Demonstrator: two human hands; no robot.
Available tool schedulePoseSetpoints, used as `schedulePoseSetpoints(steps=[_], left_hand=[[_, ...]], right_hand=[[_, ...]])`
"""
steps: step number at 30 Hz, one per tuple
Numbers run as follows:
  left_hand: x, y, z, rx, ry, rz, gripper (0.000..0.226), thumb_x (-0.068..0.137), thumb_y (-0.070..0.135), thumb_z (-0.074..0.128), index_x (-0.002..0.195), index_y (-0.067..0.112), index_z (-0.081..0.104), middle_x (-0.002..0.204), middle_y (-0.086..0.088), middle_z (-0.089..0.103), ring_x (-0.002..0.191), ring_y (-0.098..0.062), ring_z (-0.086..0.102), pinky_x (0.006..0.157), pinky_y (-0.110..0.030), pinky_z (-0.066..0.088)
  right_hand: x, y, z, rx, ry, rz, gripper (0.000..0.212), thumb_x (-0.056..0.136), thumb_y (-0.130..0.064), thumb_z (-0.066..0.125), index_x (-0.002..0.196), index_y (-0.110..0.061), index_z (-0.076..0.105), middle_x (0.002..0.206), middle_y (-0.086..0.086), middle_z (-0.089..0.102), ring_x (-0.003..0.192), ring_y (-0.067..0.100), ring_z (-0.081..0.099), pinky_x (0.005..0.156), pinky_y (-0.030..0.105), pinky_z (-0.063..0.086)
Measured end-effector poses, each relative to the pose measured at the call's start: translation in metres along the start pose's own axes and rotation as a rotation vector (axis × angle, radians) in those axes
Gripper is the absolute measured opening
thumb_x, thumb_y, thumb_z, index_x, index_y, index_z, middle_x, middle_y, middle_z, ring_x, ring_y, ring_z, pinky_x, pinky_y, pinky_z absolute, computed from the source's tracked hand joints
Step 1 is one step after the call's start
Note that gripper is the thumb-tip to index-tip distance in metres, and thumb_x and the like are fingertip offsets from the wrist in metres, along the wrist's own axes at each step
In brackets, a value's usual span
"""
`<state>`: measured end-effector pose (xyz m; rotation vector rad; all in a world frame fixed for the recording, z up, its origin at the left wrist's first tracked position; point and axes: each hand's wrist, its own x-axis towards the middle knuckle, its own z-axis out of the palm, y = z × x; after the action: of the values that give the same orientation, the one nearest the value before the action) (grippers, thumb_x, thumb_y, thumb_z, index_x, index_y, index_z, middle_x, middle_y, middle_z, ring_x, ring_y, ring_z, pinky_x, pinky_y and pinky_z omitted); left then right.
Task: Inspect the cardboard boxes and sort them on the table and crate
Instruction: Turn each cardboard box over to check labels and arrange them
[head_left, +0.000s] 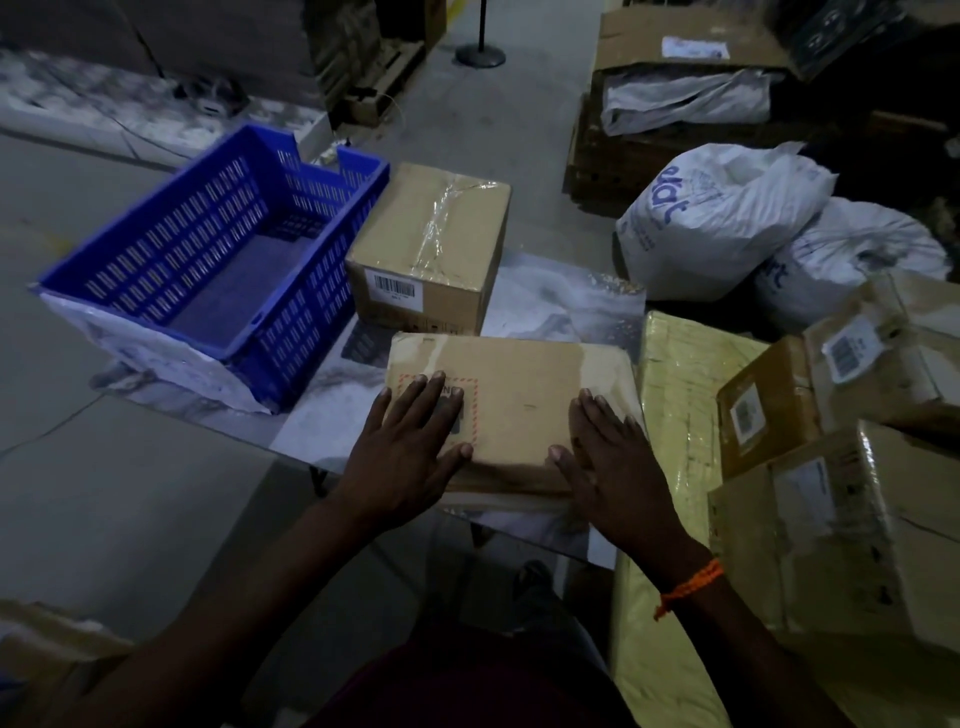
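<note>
While both hands lie flat with straight fingers, left hand (402, 457) and right hand (618, 478) press the flat box (519, 395) onto the bench (332, 405).

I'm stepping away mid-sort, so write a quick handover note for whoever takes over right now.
Left hand and right hand: both flat, fingers straight, resting on the flat box at the near edge of the table.
Taped box stands on the table beside the blue crate.
Done: seemingly that one box placed; no box shows in the crate.
Left: sort the flat box, then the stacked boxes on the right.
</note>
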<state>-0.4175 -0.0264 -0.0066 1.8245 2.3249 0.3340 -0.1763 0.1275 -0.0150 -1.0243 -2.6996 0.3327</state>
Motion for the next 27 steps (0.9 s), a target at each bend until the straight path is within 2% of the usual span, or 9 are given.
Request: schedulePoseSetpoints(steps=[4, 8, 10, 13, 15, 17, 21, 24, 27], left_hand=[[0.014, -0.012, -0.003, -0.295, 0.14, -0.179, 0.094, 0.088, 0.072, 0.05, 0.161, 0.023, 0.015, 0.17, -0.011, 0.002, 0.156, -0.028, 0.001, 0.123, -0.047, 0.013], [0.033, -0.031, -0.017, -0.738, 0.08, -0.384, 0.1, 0.069, 0.081, 0.065, 0.147, 0.025, 0.036, 0.146, -0.003, 0.051, 0.132, -0.021, 0.052, 0.106, -0.053, 0.049], [0.035, -0.032, -0.022, -0.796, 0.017, -0.374, 0.092, 0.067, 0.076, 0.068, 0.14, 0.025, 0.043, 0.135, 0.001, 0.06, 0.122, -0.015, 0.06, 0.097, -0.049, 0.055], [0.033, -0.03, -0.027, -0.817, 0.064, -0.343, 0.088, 0.066, 0.062, 0.076, 0.14, 0.026, 0.044, 0.135, 0.005, 0.058, 0.123, -0.01, 0.056, 0.088, -0.027, 0.052], [0.03, -0.027, -0.029, -0.859, 0.135, -0.356, 0.086, 0.076, 0.038, 0.085, 0.146, 0.02, 0.038, 0.132, 0.01, 0.055, 0.12, -0.008, 0.054, 0.08, -0.017, 0.045], [0.023, -0.025, -0.03, -0.937, 0.225, -0.403, 0.083, 0.081, 0.03, 0.084, 0.147, 0.017, 0.035, 0.131, 0.01, 0.051, 0.115, -0.004, 0.054, 0.082, -0.018, 0.047], [-0.001, -0.018, -0.025, -1.176, 0.313, -0.508, 0.08, 0.079, 0.062, 0.073, 0.141, 0.023, 0.042, 0.137, 0.004, 0.055, 0.125, -0.016, 0.058, 0.095, -0.038, 0.055], [-0.022, -0.012, -0.01, -1.149, 0.258, -0.599, 0.07, 0.09, 0.052, 0.066, 0.149, 0.026, 0.037, 0.141, -0.001, 0.049, 0.124, -0.022, 0.055, 0.085, -0.03, 0.053], [-0.043, -0.014, 0.012, -1.023, 0.222, -0.596, 0.065, 0.093, 0.042, 0.067, 0.149, 0.026, 0.039, 0.136, -0.001, 0.051, 0.119, -0.02, 0.058, 0.069, -0.014, 0.05]], right_hand=[[0.023, 0.02, -0.01, 0.186, 0.189, 0.141, 0.061, 0.097, -0.043, 0.059, 0.14, 0.0, 0.06, 0.149, 0.021, 0.055, 0.135, 0.034, 0.054, 0.112, 0.044, 0.044], [0.057, 0.035, -0.027, 0.554, 0.051, 0.475, 0.036, 0.094, -0.029, 0.074, 0.127, -0.017, 0.067, 0.12, 0.008, 0.072, 0.105, 0.024, 0.067, 0.085, 0.035, 0.051], [0.064, 0.04, -0.029, 0.687, 0.038, 0.524, 0.028, 0.093, -0.028, 0.075, 0.119, -0.02, 0.07, 0.111, 0.004, 0.075, 0.101, 0.024, 0.07, 0.085, 0.039, 0.055], [0.06, 0.038, -0.032, 0.83, 0.12, 0.536, 0.027, 0.092, -0.027, 0.077, 0.118, -0.022, 0.071, 0.109, 0.0, 0.076, 0.101, 0.022, 0.072, 0.084, 0.039, 0.058], [0.051, 0.034, -0.035, 0.944, 0.197, 0.537, 0.027, 0.094, -0.024, 0.075, 0.12, -0.024, 0.068, 0.115, 0.002, 0.074, 0.104, 0.019, 0.071, 0.083, 0.037, 0.057], [0.041, 0.03, -0.035, 1.045, 0.275, 0.553, 0.026, 0.092, -0.034, 0.077, 0.116, -0.028, 0.068, 0.119, 0.001, 0.073, 0.109, 0.019, 0.069, 0.089, 0.043, 0.058], [0.017, 0.025, -0.022, 1.096, 0.355, 0.622, 0.045, 0.071, -0.075, 0.079, 0.101, -0.042, 0.074, 0.109, -0.002, 0.075, 0.106, 0.019, 0.07, 0.092, 0.056, 0.056], [-0.005, 0.024, -0.002, 1.021, 0.308, 0.655, 0.055, 0.075, -0.07, 0.079, 0.117, -0.036, 0.074, 0.111, 0.001, 0.075, 0.107, 0.023, 0.071, 0.092, 0.058, 0.059], [-0.029, 0.027, 0.02, 0.873, 0.234, 0.646, 0.051, 0.085, -0.047, 0.081, 0.131, -0.026, 0.07, 0.12, 0.005, 0.072, 0.11, 0.019, 0.069, 0.094, 0.052, 0.059]])
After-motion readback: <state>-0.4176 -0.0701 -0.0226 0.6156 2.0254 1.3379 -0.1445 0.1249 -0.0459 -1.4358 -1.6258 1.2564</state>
